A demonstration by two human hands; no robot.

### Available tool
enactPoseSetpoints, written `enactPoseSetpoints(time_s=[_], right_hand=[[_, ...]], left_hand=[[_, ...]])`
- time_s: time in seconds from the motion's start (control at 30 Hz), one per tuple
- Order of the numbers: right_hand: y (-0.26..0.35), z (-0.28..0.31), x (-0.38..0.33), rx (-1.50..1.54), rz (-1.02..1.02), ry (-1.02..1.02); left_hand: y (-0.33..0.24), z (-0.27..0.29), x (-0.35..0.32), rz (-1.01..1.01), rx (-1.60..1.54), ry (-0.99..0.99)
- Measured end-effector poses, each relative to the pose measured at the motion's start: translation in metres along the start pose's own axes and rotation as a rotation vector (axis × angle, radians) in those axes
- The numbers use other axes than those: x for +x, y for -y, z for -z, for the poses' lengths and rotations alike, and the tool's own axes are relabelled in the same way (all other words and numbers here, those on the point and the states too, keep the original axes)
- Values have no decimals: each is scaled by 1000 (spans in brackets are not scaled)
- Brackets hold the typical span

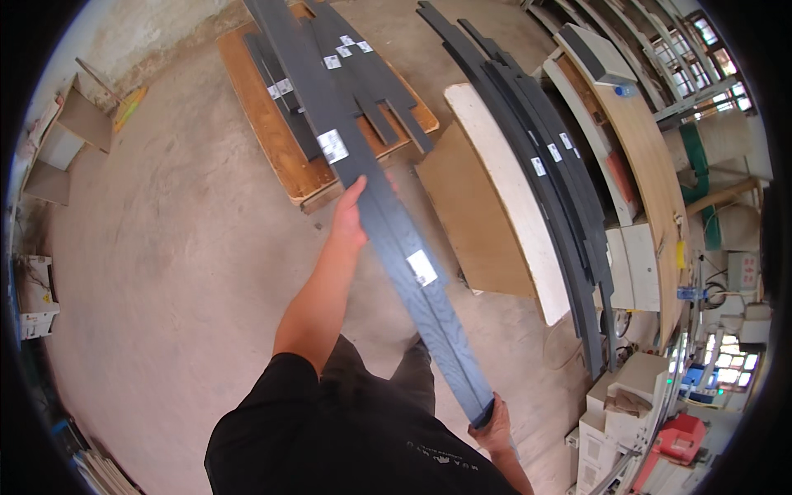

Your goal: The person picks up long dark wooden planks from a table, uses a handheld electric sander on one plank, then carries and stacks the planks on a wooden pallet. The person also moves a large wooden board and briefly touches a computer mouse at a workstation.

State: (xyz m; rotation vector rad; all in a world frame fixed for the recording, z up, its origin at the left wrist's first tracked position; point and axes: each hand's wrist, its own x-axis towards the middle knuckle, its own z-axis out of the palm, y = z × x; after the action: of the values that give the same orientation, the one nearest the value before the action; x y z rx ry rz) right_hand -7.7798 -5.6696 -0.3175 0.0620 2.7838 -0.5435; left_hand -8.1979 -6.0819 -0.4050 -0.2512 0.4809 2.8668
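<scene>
Floor (pixel 165 247) below, hands (pixel 350 216) hold dark boards (pixel 393 227) bearing illegible white labels (pixel 421 268).

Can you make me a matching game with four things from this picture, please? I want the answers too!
1. Left hand
2. Right hand
3. Held boards
4. Wooden tabletop

A. Under other dark boards
B. Gripping partway along
C. Dark grey, with white stickers
D. Gripping the end nearest the person's body

Pairs: 1-B, 2-D, 3-C, 4-A
</scene>
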Motion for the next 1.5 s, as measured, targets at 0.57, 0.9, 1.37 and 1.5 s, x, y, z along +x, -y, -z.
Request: enactPoseSetpoints(time_s=[0.57, 0.9, 1.37, 1.5], right_hand=[[-326, 97, 24, 14, -96, -116], [-375, 90, 56, 68, -113, -99], [-422, 73, 117, -42, -235, 19], [-425, 55, 118, -123, -230, -51]], left_hand=[[366, -85, 142, 89, 242, -368], [413, -64, 191, 127, 429, -534], [368, -119, 215, 596, 1949, -252], [381, -100, 216, 414, 2075, -197]])
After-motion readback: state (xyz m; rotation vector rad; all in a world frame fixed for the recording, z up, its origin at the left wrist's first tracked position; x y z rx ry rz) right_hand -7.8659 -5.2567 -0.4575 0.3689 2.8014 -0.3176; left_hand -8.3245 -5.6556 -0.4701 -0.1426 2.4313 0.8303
